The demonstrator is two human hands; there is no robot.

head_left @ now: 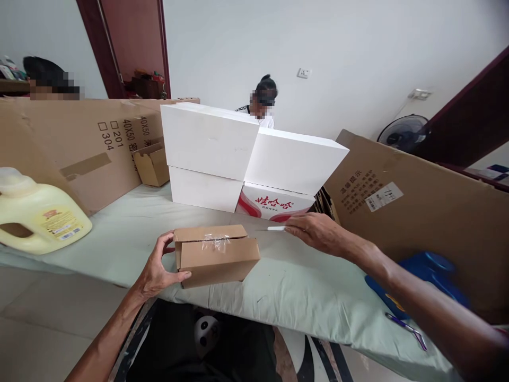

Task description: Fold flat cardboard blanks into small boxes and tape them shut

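Observation:
A small brown cardboard box [218,260] lies on the cloth-covered table in front of me, with clear tape across the top seam. My left hand [161,268] grips its left end, thumb on the near side and fingers at the far corner. To the right of the box and above the cloth, my right hand [314,232] is closed around a slim white tool [275,228]. A thin tip sticks out of the tool toward the box, apart from it; its exact kind is unclear.
White boxes [210,143] stand stacked behind, beside a red-and-white printed carton [278,203]. Large cardboard sheets [413,212] flank the table. A yellow jug [47,212] stands left; a blue container [421,276] and purple-handled tool [405,326] lie right. Two people [264,98] are beyond.

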